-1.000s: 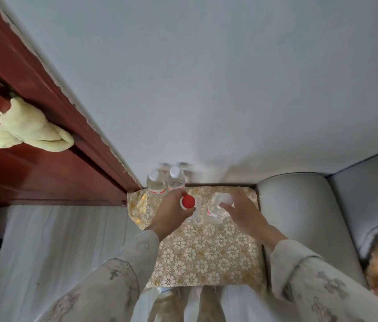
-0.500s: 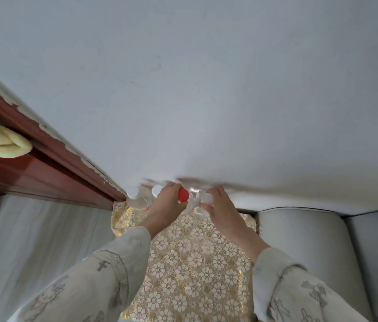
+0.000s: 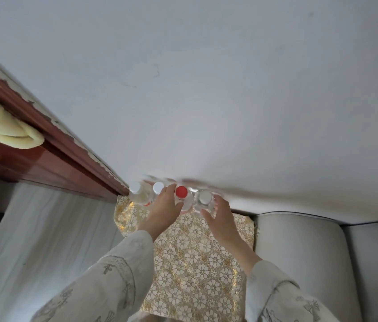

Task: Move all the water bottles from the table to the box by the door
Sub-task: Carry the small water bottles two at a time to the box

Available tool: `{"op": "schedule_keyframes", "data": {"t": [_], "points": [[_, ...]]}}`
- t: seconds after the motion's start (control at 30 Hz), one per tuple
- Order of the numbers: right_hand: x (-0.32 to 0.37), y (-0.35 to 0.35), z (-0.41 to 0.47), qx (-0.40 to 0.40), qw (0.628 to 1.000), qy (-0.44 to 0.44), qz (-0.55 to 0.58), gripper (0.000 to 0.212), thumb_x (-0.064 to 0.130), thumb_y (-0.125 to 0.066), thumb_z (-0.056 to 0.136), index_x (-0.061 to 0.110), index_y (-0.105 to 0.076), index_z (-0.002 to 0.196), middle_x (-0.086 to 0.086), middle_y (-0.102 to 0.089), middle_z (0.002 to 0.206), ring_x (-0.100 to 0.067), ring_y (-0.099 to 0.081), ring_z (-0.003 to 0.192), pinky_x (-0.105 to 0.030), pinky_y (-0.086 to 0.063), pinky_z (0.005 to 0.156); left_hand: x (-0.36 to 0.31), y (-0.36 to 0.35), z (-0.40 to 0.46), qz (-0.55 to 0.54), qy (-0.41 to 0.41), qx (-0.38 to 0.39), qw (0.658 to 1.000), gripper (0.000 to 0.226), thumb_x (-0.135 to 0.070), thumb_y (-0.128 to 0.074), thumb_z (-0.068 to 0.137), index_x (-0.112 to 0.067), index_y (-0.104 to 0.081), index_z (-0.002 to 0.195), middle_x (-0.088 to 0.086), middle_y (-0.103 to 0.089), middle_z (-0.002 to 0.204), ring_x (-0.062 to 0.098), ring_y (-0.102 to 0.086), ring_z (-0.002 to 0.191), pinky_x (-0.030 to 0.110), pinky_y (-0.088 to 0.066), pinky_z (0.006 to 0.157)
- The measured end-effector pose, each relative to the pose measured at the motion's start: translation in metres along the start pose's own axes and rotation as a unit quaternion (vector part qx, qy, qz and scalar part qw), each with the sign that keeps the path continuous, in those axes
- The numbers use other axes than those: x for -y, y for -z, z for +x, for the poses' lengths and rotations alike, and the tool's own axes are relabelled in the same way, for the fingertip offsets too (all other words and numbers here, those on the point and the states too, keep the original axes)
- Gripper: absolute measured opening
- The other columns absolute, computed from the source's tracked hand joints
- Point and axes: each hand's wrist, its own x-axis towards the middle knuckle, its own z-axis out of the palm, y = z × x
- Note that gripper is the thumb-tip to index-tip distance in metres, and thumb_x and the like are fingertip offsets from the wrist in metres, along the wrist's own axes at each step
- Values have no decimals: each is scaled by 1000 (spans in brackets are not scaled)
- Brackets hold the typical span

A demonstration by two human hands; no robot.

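Change: red-capped bottle (image 3: 181,191) and clear bottle (image 3: 204,199), mid-table 1 s ago, now at table (image 3: 195,263) far edge, beside 2 more bottles (image 3: 145,196). Left hand (image 3: 163,212) fingers grasp the red-capped bottle, right hand (image 3: 221,219) fingers the clear bottle; arms outstretched.

At my twelve o'clock the bottles (image 3: 204,202) are clear glossy plastic; tablecloth (image 3: 190,263) at six shines; door frame (image 3: 44,163) at ten is glossy wood; wall (image 3: 206,89) matt.

Left hand (image 3: 163,211) hides most of the red-capped bottle (image 3: 181,198); right hand (image 3: 221,218) covers lower body of the rightmost bottle (image 3: 203,200). Yellow cloth (image 3: 2,127) cut by left edge.
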Motion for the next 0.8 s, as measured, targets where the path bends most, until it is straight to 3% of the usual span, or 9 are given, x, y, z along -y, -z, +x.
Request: {"op": "schedule_keyframes", "data": {"t": [0.13,0.2,0.33,0.4,0.5,0.6,0.7,0.8], "points": [[12,-3,-37,110,989,-101,-22,47,29,-48,92,12,-35,133,-8,-45,138,-21,-50,119,-25,-39,90,17,7,-47,-60,40,0,997,47,-18,-53,88,-8,-38,131,14,-52,128,26,-51,116,42,-43,101],[23,-6,-58,161,978,-123,-57,48,34,-44,93,9,-37,133,-8,-46,138,-23,-51,119,-29,-42,92,31,11,-80,-95,74,11,993,45,-21,-50,90,-8,-38,131,13,-54,125,23,-54,111,35,-46,94],[54,-25,-109,231,962,-142,13,33,34,-45,92,10,-51,115,-9,-59,120,-18,-57,103,-33,-48,93,66,24,-160,-188,140,-34,971,36,-20,-47,92,-10,-44,126,8,-59,114,13,-54,93,16,-45,71],[72,-42,-138,273,949,-151,47,23,28,-46,92,10,-54,105,-14,-62,113,-21,-61,95,-36,-51,89,87,32,-206,-226,183,-91,952,31,-17,-48,92,-9,-49,122,8,-62,110,15,-57,91,18,-46,73],[103,-78,-177,321,940,-113,27,19,26,-47,92,10,-56,100,-15,-64,105,-27,-63,93,-38,-51,86,123,42,-277,-275,235,-190,913,24,-11,-50,90,-4,-57,112,14,-67,107,22,-63,96,24,-46,81],[139,-119,-220,371,927,-50,-1,21,24,-48,93,9,-57,104,-7,-65,96,-20,-63,90,-31,-53,78,157,50,-350,-325,285,-272,860,21,-9,-51,89,-3,-60,108,16,-69,103,27,-64,98,34,-49,81],[165,-162,-269,425,904,15,-38,18,22,-48,92,10,-57,102,-4,-64,89,-14,-61,82,-20,-49,67,186,50,-424,-370,314,-341,805,23,-13,-51,90,-5,-60,109,14,-68,104,26,-63,98,39,-50,85],[179,-206,-326,469,878,70,-73,15,20,-49,92,10,-56,101,-4,-64,87,-14,-60,79,-21,-47,66,211,42,-502,-420,326,-415,738,20,-15,-51,90,-8,-61,107,11,-68,98,24,-63,94,40,-50,87]]}}
